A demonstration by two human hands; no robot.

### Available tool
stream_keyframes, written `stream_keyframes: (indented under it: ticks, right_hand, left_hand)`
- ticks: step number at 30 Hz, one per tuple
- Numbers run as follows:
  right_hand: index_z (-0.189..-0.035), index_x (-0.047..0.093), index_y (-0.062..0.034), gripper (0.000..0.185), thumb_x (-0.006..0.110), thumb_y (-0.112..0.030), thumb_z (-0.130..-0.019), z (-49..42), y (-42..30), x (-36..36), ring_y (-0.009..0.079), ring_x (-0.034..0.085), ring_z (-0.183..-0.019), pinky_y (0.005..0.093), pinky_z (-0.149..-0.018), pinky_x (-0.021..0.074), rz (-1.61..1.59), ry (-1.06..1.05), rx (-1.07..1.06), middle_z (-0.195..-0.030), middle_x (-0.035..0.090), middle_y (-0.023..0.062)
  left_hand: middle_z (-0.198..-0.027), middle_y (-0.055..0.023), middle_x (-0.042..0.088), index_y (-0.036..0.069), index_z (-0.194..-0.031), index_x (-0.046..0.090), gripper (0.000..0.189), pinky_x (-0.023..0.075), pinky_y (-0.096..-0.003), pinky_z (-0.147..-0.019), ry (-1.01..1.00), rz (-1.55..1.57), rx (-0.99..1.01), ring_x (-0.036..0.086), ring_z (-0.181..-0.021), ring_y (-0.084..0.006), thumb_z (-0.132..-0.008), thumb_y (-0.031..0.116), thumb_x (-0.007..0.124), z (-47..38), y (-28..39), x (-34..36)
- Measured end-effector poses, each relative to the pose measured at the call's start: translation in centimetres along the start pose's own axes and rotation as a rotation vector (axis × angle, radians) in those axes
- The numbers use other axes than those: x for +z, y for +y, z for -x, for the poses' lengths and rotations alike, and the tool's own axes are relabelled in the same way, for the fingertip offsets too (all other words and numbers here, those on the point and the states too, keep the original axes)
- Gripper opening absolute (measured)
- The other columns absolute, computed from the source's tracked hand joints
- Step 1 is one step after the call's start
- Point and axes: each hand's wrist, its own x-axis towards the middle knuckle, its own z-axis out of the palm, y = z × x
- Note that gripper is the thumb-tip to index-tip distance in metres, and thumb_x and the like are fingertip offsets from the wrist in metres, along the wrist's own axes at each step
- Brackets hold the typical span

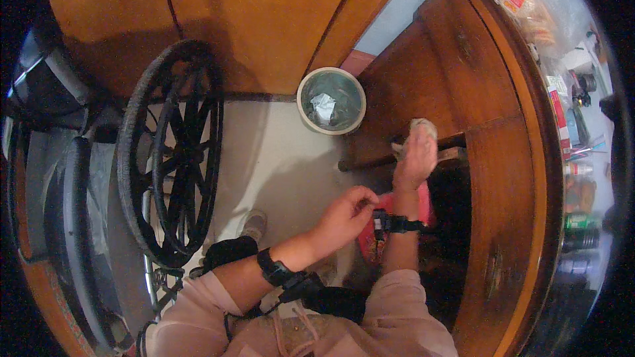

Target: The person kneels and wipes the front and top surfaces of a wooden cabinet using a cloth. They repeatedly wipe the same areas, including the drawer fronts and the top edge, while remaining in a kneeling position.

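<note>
My right hand (415,158) is closed around a crumpled pale cloth (423,124), which pokes out past the fingers. It is raised against the wooden cabinet (407,89), at the edge of a dark open compartment (449,208). Below that wrist, a red plastic bag (368,245) hangs in front of the compartment, partly hidden by my right forearm. The curled thumb and fingers of my left hand (353,213) pinch the bag's upper edge. Black straps with small devices circle both wrists.
A round waste bin (301,115) with crumpled white paper (324,105) stands by the cabinet. On the left is a wheelchair wheel (131,158), beside wooden panels (258,25). Bagged bread (538,25) and several small items lie on the cabinet top at right. My shoe (254,223) is on the floor.
</note>
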Motion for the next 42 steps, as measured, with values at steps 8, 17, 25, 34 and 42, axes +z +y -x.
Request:
stream_keyframes:
  ticks: [8, 17, 25, 34, 42]
  right_hand:
    - [-0.111, 0.064, -0.0144, 0.043, 0.061, 0.0, -0.071, 11.0, -0.8, 9.7, 0.0322, 0.044, -0.115, 0.0456, -0.097, 0.036, -0.197, -0.143, 0.094, -0.128, 0.053, 0.001]
    - [-0.106, 0.068, -0.0183, 0.035, 0.066, -0.011, -0.072, 9.3, -3.8, 7.3, 0.0324, 0.049, -0.108, 0.0486, -0.093, 0.039, -0.182, -0.053, -0.021, -0.112, 0.058, 0.004]
    - [-0.105, 0.064, -0.0067, 0.029, 0.054, -0.006, -0.077, -0.7, -5.5, -1.0, 0.0353, 0.044, -0.111, 0.0494, -0.095, 0.037, -0.486, 0.283, 0.064, -0.119, 0.055, 0.0099]
    - [-0.102, 0.063, -0.0088, 0.038, 0.059, 0.002, -0.065, -0.4, -8.7, 5.3, 0.0362, 0.052, -0.113, 0.0436, -0.096, 0.0427, -1.04, -0.258, 0.287, -0.118, 0.057, 0.0148]
    - [-0.123, 0.055, -0.0117, 0.051, 0.056, 0.004, -0.074, 7.9, -12.3, 19.7, 0.0391, 0.051, -0.114, 0.0473, -0.09, 0.0467, -0.553, -1.007, 0.177, -0.127, 0.052, 0.0186]
  left_hand:
    - [-0.097, -0.003, 0.061, 0.004, -0.104, 0.061, 0.013, 0.0465, -0.0267, -0.082, 0.003, -0.001, -0.053, 0.056, -0.092, -0.0113, -0.092, 0.006, 0.054, 0.7, -0.2, 0.2]
    - [-0.098, -0.0014, 0.061, 0.005, -0.102, 0.06, 0.012, 0.0458, -0.0257, -0.083, 0.017, 0.083, -0.001, 0.055, -0.094, -0.0096, -0.092, 0.005, 0.056, -0.4, -0.8, -0.5]
    - [-0.097, -0.0011, 0.06, 0.006, -0.103, 0.06, 0.012, 0.0456, -0.0254, -0.083, 0.087, 0.004, -0.034, 0.055, -0.093, -0.0098, -0.092, 0.006, 0.056, -0.9, 0.5, -1.3]
    - [-0.1, -0.0015, 0.062, 0.004, -0.103, 0.061, 0.011, 0.0453, -0.0263, -0.085, 0.075, 0.116, -0.039, 0.056, -0.097, -0.011, -0.093, 0.007, 0.057, -1.6, -0.4, -1.3]
    - [-0.1, -0.0016, 0.062, 0.006, -0.103, 0.062, 0.012, 0.0454, -0.0272, -0.086, 0.062, -0.056, -0.061, 0.056, -0.097, -0.0116, -0.093, 0.009, 0.057, -0.8, 0.1, -1.5]
